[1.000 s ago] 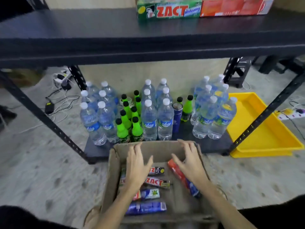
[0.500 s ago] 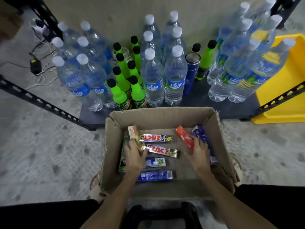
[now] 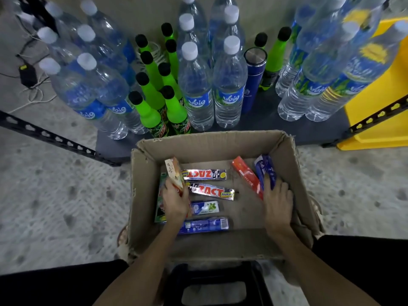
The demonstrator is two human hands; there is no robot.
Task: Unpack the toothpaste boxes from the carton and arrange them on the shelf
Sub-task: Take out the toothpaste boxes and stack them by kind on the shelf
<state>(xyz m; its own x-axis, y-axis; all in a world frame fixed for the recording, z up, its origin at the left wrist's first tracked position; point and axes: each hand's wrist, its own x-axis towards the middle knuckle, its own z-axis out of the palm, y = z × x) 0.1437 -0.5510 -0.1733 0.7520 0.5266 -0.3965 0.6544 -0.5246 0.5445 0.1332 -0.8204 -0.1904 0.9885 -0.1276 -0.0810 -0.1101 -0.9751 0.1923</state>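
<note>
Half a second on, I see my left hand (image 3: pixel 175 200) has tipped its grasped orange box (image 3: pixel 174 173) higher inside the carton (image 3: pixel 141 195) — my right hand (image 3: pixel 277 198) now curls over the red box (image 3: pixel 247 175) and blue box (image 3: pixel 265 168); both lifts look imminent.

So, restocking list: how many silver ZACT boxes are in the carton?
2. One silver ZACT box lies midway in the carton; the second ZACT box just nearer the person, beside the left hand. Hands may hide others.
</note>
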